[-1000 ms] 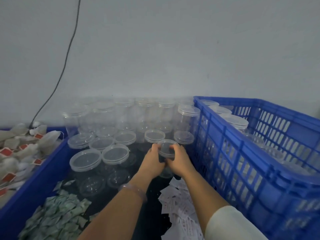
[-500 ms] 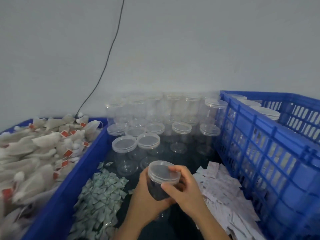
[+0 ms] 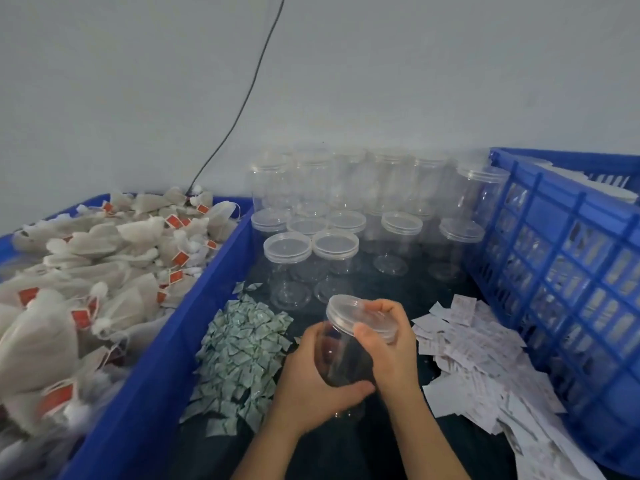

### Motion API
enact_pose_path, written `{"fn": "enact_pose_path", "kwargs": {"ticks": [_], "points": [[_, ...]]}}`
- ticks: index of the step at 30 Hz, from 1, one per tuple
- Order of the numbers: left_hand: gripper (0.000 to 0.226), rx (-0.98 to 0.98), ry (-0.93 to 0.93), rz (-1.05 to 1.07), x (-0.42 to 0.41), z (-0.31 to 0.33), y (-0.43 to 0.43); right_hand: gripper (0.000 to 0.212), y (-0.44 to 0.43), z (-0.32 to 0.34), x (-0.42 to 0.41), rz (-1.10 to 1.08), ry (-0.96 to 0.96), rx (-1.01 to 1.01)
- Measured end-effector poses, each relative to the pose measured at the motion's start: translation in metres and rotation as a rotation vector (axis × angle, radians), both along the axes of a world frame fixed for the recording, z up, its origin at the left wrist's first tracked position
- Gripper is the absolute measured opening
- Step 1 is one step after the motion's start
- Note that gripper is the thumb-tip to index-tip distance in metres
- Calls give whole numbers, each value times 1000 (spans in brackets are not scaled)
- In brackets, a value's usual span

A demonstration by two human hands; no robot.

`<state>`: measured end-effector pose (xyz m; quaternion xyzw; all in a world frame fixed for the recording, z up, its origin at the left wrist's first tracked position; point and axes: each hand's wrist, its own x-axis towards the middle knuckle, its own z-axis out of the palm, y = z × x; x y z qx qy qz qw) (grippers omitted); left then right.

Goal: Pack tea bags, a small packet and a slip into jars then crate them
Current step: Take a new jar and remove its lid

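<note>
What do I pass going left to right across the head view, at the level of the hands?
First the tea bags in their blue bin → small packets → clear jar → white slips → blue crate.

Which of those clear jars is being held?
The jar nearest the camera: left hand grips its body, right hand its lid; the others stand untouched behind.

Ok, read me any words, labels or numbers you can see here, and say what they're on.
Nothing here is legible.
Tea-bag tags: red, print too blurred.
Green packets: markings too small to read.
White slips: printed lines too small and blurred.
</note>
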<state>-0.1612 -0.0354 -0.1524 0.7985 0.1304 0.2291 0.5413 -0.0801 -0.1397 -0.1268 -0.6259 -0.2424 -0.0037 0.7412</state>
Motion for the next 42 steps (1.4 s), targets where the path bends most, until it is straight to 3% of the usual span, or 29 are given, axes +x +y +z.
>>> {"fn": "enact_pose_path", "kwargs": {"ticks": [2, 4, 6, 8, 12, 19, 23, 29, 33, 40, 42], "points": [[84, -107, 16, -130, -1, -2, 7, 56, -3, -6, 7, 111, 43, 60], [88, -231, 55, -244, -3, -4, 10, 80, -5, -10, 12, 256, 151, 112], [89, -282, 67, -252, -1, -5, 11, 105, -3, -10, 13, 322, 223, 116], [85, -304, 37, -201, 2, -6, 9, 111, -1, -8, 11, 279, 270, 126], [83, -205, -5, -104, 3, -6, -2, 104, -11, -9, 10, 152, 188, 86], [84, -177, -43, -86, 6, -3, -3, 61, -12, -11, 4, 192, 206, 99], [81, -169, -58, -81, 4, -1, -7, 98, -10, -6, -2, 152, 152, 38], [83, -168, -51, -86, 4, 1, -8, 66, -10, -11, 2, 153, 166, 100], [85, -165, -49, -81, 5, 1, -8, 86, -11, -10, 3, 147, 120, 81], [85, -171, -34, -66, 6, -2, -7, 57, -10, -12, 6, 160, 204, 157], [86, -169, -29, -70, 6, -2, -7, 78, -10, -9, 5, 137, 179, 124]]}}
